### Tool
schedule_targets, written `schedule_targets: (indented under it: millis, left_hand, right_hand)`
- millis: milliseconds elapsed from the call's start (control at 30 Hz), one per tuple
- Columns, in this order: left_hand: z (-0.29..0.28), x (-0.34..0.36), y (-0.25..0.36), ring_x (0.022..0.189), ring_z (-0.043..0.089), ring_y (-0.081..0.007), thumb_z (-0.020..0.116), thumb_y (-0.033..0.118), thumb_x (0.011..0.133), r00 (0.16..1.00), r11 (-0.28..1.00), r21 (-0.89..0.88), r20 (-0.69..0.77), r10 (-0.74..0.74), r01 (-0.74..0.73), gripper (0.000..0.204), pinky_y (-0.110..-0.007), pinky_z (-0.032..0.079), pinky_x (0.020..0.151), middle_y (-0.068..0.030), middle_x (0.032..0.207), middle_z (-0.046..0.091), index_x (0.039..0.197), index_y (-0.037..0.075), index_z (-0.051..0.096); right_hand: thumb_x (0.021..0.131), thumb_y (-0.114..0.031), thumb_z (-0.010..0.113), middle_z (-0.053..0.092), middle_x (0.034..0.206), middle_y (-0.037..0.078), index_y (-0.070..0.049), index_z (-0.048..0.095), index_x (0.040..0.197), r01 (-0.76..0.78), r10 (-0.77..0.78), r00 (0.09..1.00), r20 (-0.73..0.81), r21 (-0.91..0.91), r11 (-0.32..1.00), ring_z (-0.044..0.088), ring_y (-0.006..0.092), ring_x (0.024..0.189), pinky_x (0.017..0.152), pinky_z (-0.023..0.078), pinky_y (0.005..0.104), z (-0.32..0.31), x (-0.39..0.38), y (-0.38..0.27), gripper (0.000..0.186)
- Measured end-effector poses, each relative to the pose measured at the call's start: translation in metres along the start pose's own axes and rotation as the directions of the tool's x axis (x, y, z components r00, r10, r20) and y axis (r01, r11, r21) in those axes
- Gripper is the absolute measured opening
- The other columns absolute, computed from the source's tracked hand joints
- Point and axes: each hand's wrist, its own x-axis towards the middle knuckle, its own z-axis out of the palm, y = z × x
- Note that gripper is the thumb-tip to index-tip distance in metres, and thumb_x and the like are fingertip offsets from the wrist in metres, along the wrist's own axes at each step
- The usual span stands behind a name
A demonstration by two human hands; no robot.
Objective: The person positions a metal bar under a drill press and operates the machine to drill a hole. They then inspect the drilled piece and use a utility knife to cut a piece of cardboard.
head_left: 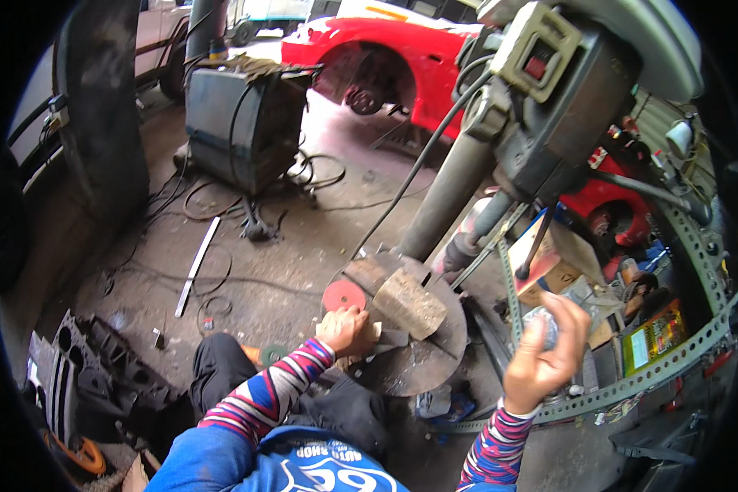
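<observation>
At the left side of the round drill press table [439, 365], my left hand [342, 330] is closed, its fingers curled down beside a red disc [343, 297]. A small pale piece and a flat grey metal strip [392, 338] show at its fingertips; what it grips is mostly hidden. A rough wooden block [410, 305] lies on the table just to the right. My right hand [544, 354] is raised right of the table, fingers curved and apart from the thumb. Something greyish and shiny shows between them, seemingly behind the hand.
Above the table hangs the drill press head [562, 115] on its thick column [447, 197]. A perforated metal frame [631, 385] with a cardboard box [556, 254] and clutter stands right. Cables, a metal strip [197, 266] and a dark machine cabinet [242, 127] occupy the floor; a red car [430, 66] stands behind.
</observation>
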Motion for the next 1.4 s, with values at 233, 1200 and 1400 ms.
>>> schedule_targets:
  millis: [233,1200,1400]
  left_hand:
    - [0.005,0.005,-0.005,0.110,0.058,-0.0338,0.071,0.043,0.087,0.995,0.993,0.104,-0.076,0.071,-0.063,0.034,-0.050,0.047,0.086,-0.0123,0.109,0.065,0.107,0.016,0.073]
    - [-0.054,-0.261,-0.104,0.136,0.044,-0.0410,0.071,0.033,0.085,0.589,0.623,0.067,-0.419,-0.691,0.779,0.059,-0.053,0.039,0.108,-0.0232,0.147,0.046,0.137,0.010,0.056]
    - [-0.051,-0.258,-0.090,0.137,0.043,-0.0418,0.071,0.031,0.085,0.609,0.675,0.011,-0.441,-0.659,0.738,0.058,-0.052,0.038,0.108,-0.0250,0.146,0.048,0.136,0.009,0.056]
  right_hand:
    - [0.082,-0.019,0.074,0.056,0.135,0.018,-0.003,0.061,0.136,0.210,-0.221,0.972,-0.078,-0.124,0.970,0.049,0.0383,0.124,0.107,0.036,0.0490,0.077,0.105,-0.039,0.057]
    - [0.085,0.002,0.070,0.071,0.085,0.017,0.002,0.073,0.098,-0.702,-0.061,0.407,0.911,0.355,0.617,0.070,0.0298,0.076,0.070,0.054,0.0368,0.099,-0.218,-0.129,0.013]
    - [0.086,0.002,0.068,0.072,0.088,0.016,0.002,0.073,0.098,-0.562,-0.129,0.424,0.896,0.372,0.738,0.070,0.0326,0.078,0.072,0.054,0.0387,0.117,-0.225,-0.112,0.013]
